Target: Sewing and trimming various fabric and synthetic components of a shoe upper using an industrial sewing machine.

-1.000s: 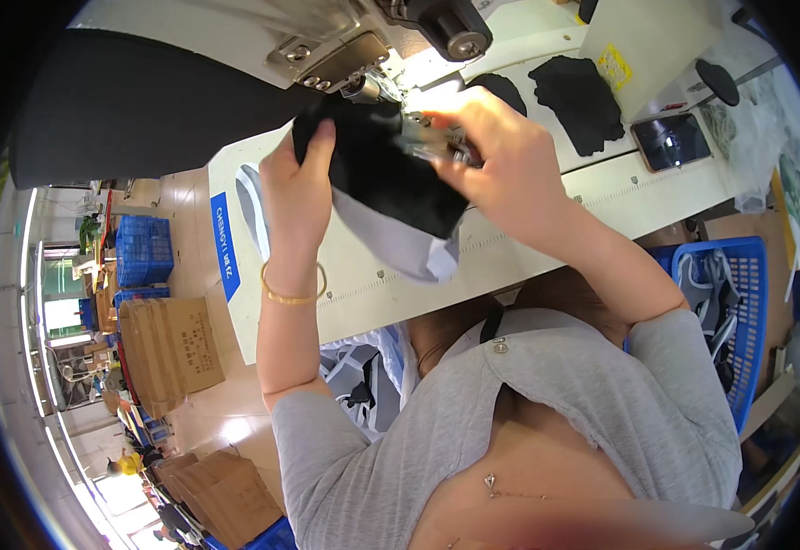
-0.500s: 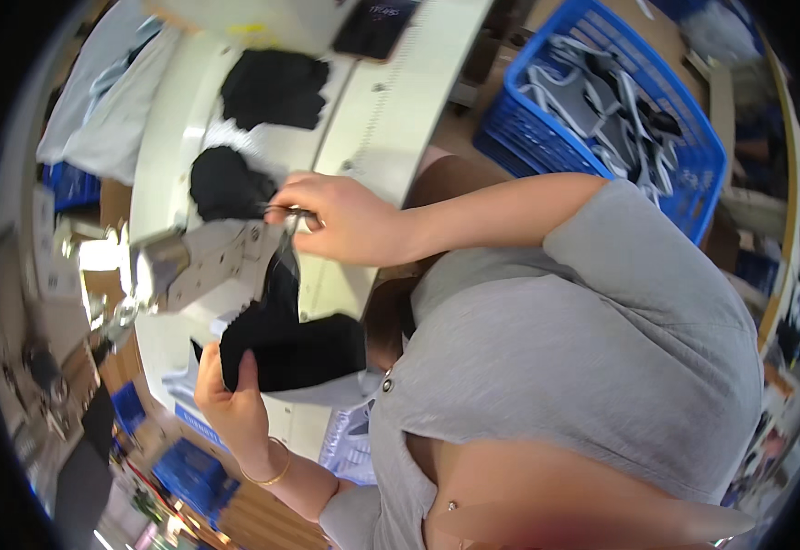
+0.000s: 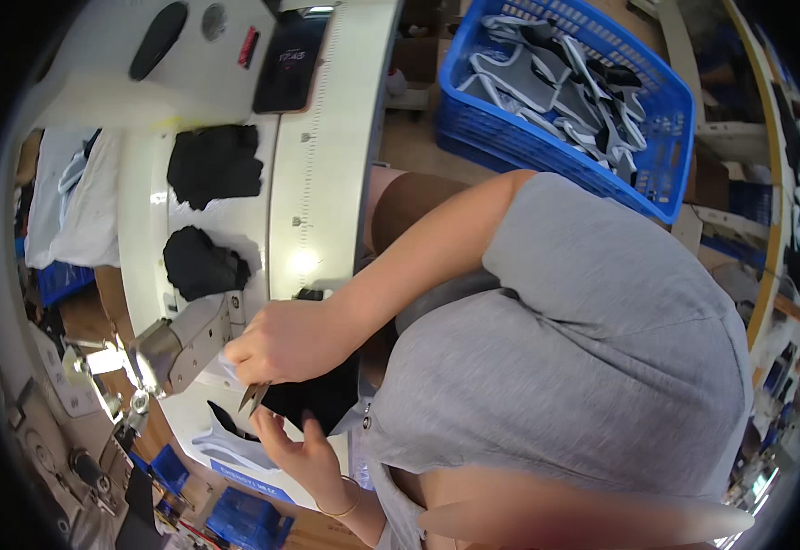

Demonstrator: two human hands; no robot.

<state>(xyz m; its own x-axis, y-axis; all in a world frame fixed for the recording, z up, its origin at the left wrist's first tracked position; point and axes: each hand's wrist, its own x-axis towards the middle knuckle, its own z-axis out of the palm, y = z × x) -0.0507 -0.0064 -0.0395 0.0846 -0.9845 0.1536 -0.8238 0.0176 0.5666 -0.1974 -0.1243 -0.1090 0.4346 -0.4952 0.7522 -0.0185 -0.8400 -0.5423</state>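
My right hand is closed around small metal thread snips, whose blades stick out beside my left fingertips. A black fabric piece lies under both hands, over the sewing table's near edge. With its thumb and fingers, my left hand grips the lower edge of this cloth. Part of the cloth is hidden by my right hand and forearm. The arm of the sewing machine, with its lamp lit, is just left of my right hand.
Two black fabric stacks, one squarish and one rounded, lie on the white table. A phone rests farther up. The blue basket at upper right holds grey and black pieces. Grey-white cloth lies beyond my left hand.
My right hand with the snips has moved down, close to my left fingers and over the black fabric. The whole view has shifted too, so the table things appear farther left and lower.
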